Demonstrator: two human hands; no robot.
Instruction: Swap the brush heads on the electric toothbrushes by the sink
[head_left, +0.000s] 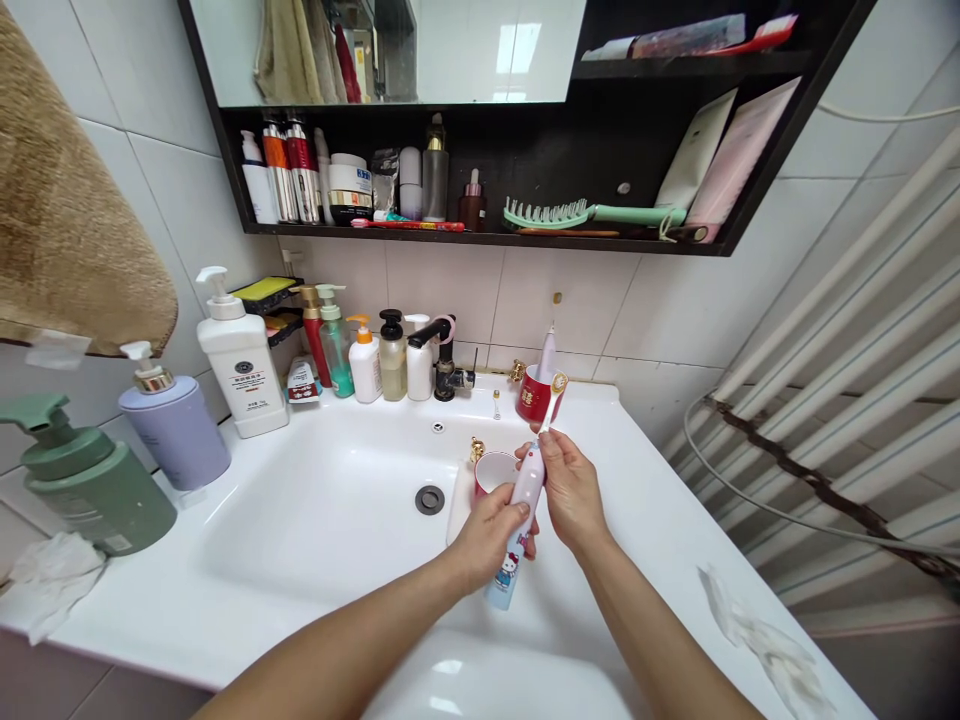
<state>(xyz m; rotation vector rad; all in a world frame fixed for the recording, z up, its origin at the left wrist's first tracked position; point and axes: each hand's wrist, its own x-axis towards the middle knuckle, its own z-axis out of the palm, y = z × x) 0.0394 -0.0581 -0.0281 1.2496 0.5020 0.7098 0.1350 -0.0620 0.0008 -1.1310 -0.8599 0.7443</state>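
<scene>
An electric toothbrush (530, 478) with a pink and light-blue handle is held tilted above the right part of the white sink. My left hand (487, 535) is closed around its handle, over a cartoon print. At the neck, where the brush head (553, 398) joins the handle, the fingers of my right hand (570, 485) pinch it. Just behind my hands a red and white cup (495, 470) sits at the sink's right side, partly hidden by them. Another red cup (531, 396) stands on the back ledge with a second electric toothbrush (549, 352) in it.
A black faucet (447, 370) rises at the back, beside several pump bottles (366, 365). Larger bottles (244, 365) line the left counter. A dark shelf (480, 238) with toiletries hangs above. Crumpled plastic (765, 640) lies on the right counter, near white pipes (847, 400).
</scene>
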